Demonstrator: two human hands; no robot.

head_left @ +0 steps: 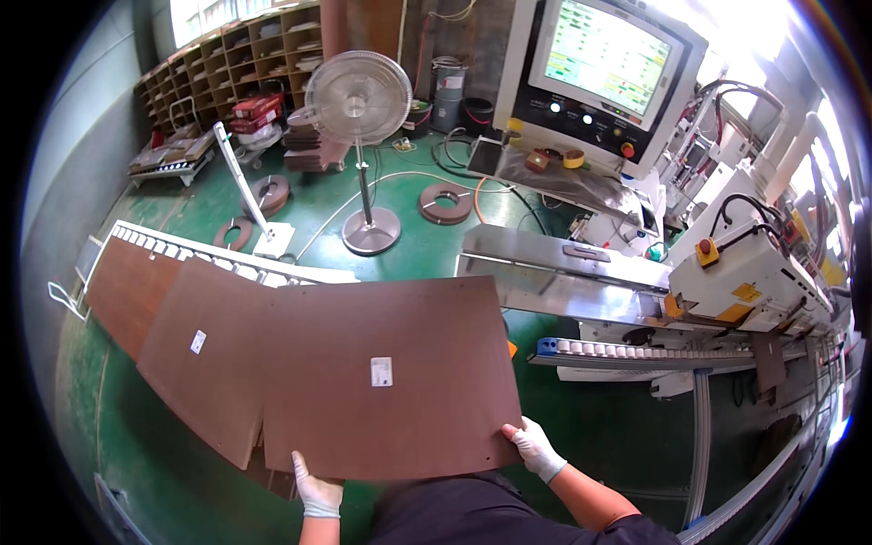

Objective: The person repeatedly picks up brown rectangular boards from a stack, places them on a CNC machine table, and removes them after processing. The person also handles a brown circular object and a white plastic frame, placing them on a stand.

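Observation:
A large brown panel with a white label on its top face spans the space before me. My left hand, in a white glove, grips its near edge toward the left, thumb on top. At its near right corner, my right hand holds the edge, also gloved, with the thumb over the face. The fingers of both hands are hidden underneath. The held panel's left side overlaps another labelled brown panel, which lies on a stack at the left.
A roller conveyor runs behind the stack. A standing fan and rolls of edge band are on the green floor. At right are a machine with a metal infeed table, a roller rail and a control screen.

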